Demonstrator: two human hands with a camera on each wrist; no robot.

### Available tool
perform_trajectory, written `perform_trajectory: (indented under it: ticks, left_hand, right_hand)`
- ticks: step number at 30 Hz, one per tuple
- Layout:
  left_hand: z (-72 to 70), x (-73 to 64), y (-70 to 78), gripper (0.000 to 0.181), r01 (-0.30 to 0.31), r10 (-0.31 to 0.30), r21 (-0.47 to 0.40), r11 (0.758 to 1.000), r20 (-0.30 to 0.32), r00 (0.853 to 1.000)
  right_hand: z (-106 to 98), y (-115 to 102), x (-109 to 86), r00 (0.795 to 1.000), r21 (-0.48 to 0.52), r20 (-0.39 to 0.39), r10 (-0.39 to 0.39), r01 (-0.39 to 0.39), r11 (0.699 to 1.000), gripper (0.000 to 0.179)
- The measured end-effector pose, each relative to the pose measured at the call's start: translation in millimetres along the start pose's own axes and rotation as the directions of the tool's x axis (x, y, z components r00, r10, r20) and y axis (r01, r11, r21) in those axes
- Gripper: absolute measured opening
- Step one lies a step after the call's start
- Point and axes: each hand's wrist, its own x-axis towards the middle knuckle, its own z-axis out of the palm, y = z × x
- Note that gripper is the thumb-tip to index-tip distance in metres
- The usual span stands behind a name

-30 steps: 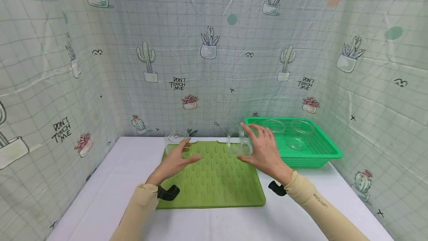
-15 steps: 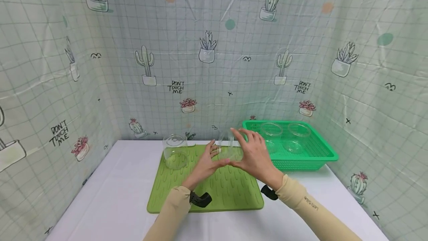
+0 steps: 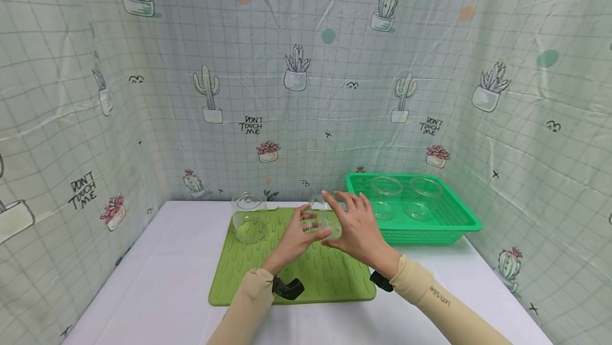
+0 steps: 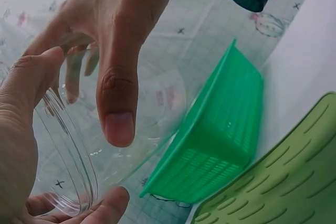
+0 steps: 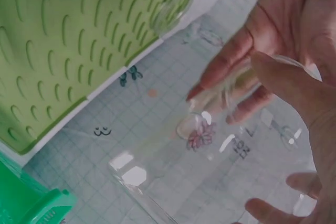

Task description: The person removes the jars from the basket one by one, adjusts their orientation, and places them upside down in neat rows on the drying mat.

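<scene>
A clear jar (image 3: 330, 225) lies tipped on its side between both hands, held up over the mat. Its ringed mouth (image 4: 73, 166) points left. My left hand (image 3: 298, 236) grips the mouth end, thumb on the near side and fingers round the far side. My right hand (image 3: 358, 228) curves round the jar from the right, its thumb low and fingers above. In the left wrist view the right thumb (image 4: 118, 87) overlaps the see-through wall. A second clear jar (image 3: 251, 223) stands at the back left of the green mat (image 3: 296, 286).
At the back right, a green basket (image 3: 425, 236) holds two more clear jars (image 3: 386, 196). A white cloth (image 3: 158, 281) covers the table. Behind and at both sides hangs a curtain (image 3: 248, 42) printed with cactuses.
My left hand has come in from the left and taken hold of the jar's mouth end. My right hand has carried the jar leftward and slightly down, away from the basket.
</scene>
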Motion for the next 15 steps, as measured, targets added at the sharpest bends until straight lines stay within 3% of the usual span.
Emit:
perform_trajectory:
  ticks: [9, 13, 15]
  left_hand:
    - [-9.0, -4.0, -4.4, 0.094, 0.003, -0.002, 0.007, 1.0, -0.026, 1.0]
    - [-18.9, -5.6, -1.2, 0.093, -0.001, 0.002, 0.018, 1.0, -0.036, 0.999]
    - [-24.8, -6.3, 1.0, 0.091, -0.01, 0.011, 0.031, 0.999, -0.045, 0.999]
  right_hand:
    - [-8, 3, 0.1, 0.99, 0.081, 0.138, -0.031, 0.02, 0.997, 0.12]
    - [-18, 11, 2.5, 0.977, 0.214, 0.208, -0.04, -0.006, 0.977, 0.121]
    - [-24, 16, 4.7, 0.97, 0.333, 0.243, -0.004, -0.08, 0.939, 0.118]
